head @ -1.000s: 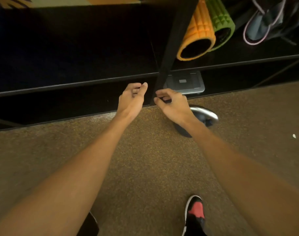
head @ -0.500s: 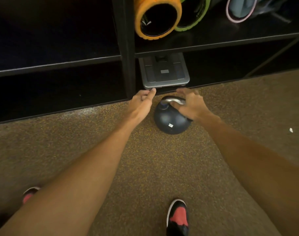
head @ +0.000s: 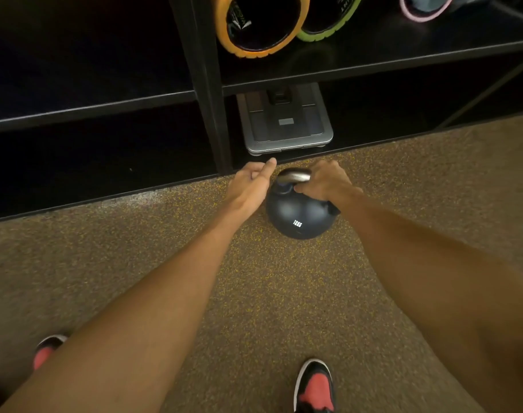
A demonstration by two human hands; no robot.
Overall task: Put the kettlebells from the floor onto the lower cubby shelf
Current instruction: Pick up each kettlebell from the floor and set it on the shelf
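- Nearest me, two black-and-red trainers stand on the floor: the right shoe [head: 315,389] at the bottom edge, the left shoe [head: 45,351] off to the side and half hidden by a forearm.
- The brown rubber floor with yellow flecks [head: 254,293] runs from the feet up to the shelving.
- Both bare forearms reach forward and down towards one spot.
- There a round dark-blue kettlebell marked 12KG [head: 299,216] sits on the floor, just in front of the shelf edge and not yet on it.
- The right hand [head: 325,183] curls round its silver metal handle [head: 294,176] in a full grip.
- The left hand [head: 249,184] holds nothing, its fingers stretched loosely just beside the handle; whether it touches, I cannot tell.
- Behind stands the black shelving unit, its upright divider [head: 208,99] splitting it into bays.
- On the lower cubby shelf [head: 373,126], right of the divider, lies a flat grey scale [head: 285,126].
- On the shelf above, an orange foam roller [head: 248,52] lies beside a green foam roller [head: 328,32].
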